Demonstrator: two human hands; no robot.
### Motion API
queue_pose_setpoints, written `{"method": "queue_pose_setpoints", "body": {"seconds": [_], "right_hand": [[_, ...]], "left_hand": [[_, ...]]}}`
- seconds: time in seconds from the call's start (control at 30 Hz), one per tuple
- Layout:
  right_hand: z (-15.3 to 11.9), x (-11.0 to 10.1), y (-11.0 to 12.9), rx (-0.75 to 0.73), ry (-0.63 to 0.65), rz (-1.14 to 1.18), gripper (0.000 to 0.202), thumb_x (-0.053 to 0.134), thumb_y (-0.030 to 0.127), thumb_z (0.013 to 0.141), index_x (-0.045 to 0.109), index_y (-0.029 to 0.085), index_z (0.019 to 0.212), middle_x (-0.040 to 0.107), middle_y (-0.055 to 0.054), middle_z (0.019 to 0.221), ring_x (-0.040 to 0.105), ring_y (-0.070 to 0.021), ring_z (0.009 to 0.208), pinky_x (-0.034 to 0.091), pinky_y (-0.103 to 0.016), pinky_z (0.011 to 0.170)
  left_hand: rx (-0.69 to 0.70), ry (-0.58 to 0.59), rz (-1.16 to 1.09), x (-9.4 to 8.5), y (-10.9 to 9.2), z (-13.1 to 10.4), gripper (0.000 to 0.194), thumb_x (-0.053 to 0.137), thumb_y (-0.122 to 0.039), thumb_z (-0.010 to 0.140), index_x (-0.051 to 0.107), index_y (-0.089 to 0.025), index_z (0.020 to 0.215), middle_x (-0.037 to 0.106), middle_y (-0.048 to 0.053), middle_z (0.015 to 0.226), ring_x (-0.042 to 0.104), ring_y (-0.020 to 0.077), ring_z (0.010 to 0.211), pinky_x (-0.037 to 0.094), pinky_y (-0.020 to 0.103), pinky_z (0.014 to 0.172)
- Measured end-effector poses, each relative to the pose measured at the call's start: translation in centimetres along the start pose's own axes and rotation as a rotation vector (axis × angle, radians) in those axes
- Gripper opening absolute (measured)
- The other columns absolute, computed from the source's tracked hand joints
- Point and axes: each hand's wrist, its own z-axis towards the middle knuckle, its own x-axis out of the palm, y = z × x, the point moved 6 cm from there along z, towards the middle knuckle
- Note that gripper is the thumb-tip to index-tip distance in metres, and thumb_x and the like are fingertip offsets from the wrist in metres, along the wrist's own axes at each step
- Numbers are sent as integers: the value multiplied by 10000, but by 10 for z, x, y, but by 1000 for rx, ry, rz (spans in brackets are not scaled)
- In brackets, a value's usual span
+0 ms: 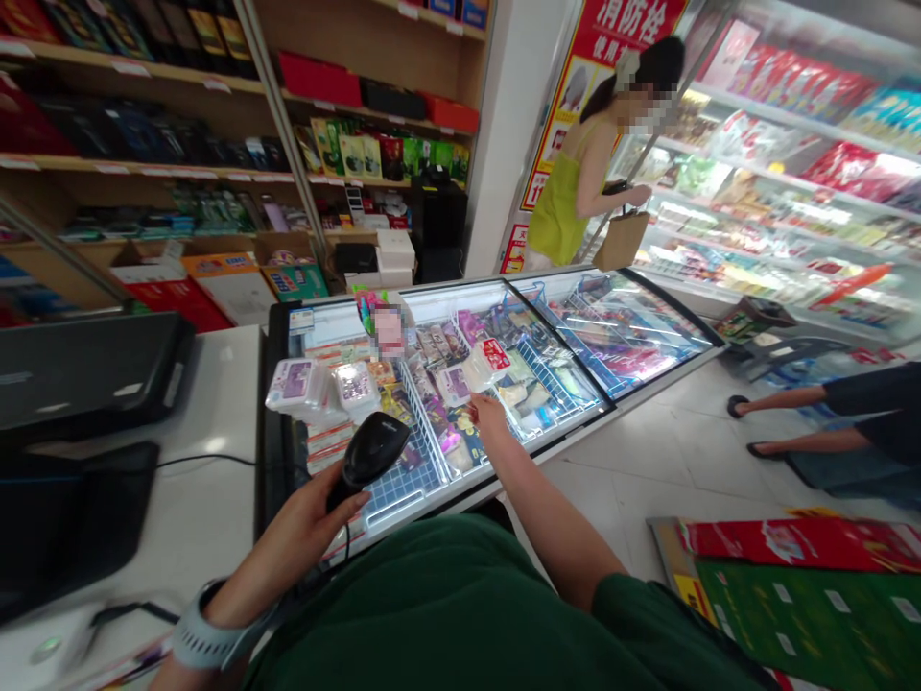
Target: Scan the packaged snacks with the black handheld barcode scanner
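Note:
My left hand [317, 509] is wrapped round the handle of a black barcode scanner [378, 446], its head tilted up to the right over the chest freezer. A cable hangs below it. My right hand [489, 419] reaches over the freezer's glass top, fingers curled at the near edge of a clear plastic pack with a purple-and-white label [455, 384]. Behind that pack lies another with a red label [495, 353]. Farther left on the glass are a stack of similar clear packs [296, 386] and a white-labelled pack [356, 384]. A colourful bag [372, 312] stands behind them.
The chest freezer [604, 408] holds baskets of packaged goods. A counter [216, 403] with black devices is at the left. A person in a yellow-green top [565, 206] stands beyond the freezer; another person's legs [813, 422] show at right. Boxes [813, 595] lie lower right.

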Motion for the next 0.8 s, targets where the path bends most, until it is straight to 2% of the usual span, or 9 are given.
{"method": "queue_pose_setpoints", "body": {"seconds": [0.07, 0.13, 0.2, 0.27, 0.5, 0.8], "right_hand": [[9, 1, -9, 82, -4, 1, 177, 583, 310, 879, 604, 134, 881, 628, 0, 726, 590, -93, 585, 471, -197, 511], [18, 4, -16, 148, 7, -5, 229, 566, 328, 913, 599, 130, 1022, 640, -37, 922, 623, -122, 747, 535, -266, 649], [27, 9, -20, 194, 26, -11, 300, 557, 346, 922, 568, 147, 1146, 605, -69, 1105, 618, -169, 917, 542, -358, 784], [35, 14, -23, 224, 40, -15, 337, 559, 351, 920, 548, 159, 1197, 576, -83, 1184, 600, -198, 1000, 526, -402, 845], [52, 24, -28, 273, 45, -26, 350, 564, 352, 916, 544, 157, 1205, 569, -87, 1199, 594, -207, 1020, 520, -413, 858], [52, 24, -37, 323, 28, -41, 340, 561, 348, 918, 546, 161, 1202, 572, -85, 1195, 596, -202, 1012, 523, -407, 852]], "left_hand": [[-15, -5, -9, -1, 8, -3, 555, 593, -509, 792, 563, -183, 1240, 671, 81, 1199, 611, 278, 1125, 463, 377, 985], [-30, -5, -19, -2, 15, -6, 556, 592, -505, 796, 551, -186, 1250, 666, 81, 1207, 605, 273, 1133, 460, 375, 988], [-49, -7, -29, -3, 21, -9, 562, 585, -502, 807, 530, -185, 1268, 654, 86, 1228, 595, 266, 1148, 453, 375, 997], [-68, -19, -38, -5, 24, -12, 568, 580, -508, 809, 522, -181, 1270, 650, 93, 1231, 595, 263, 1147, 453, 384, 998], [-105, -57, -59, -10, 32, -18, 596, 594, -518, 793, 529, -187, 1285, 663, 90, 1214, 623, 277, 1100, 473, 398, 976], [-180, -94, -144, -17, 45, -29, 610, 603, -541, 781, 547, -176, 1266, 616, 94, 1291, 596, 278, 1152, 480, 397, 975]]}}
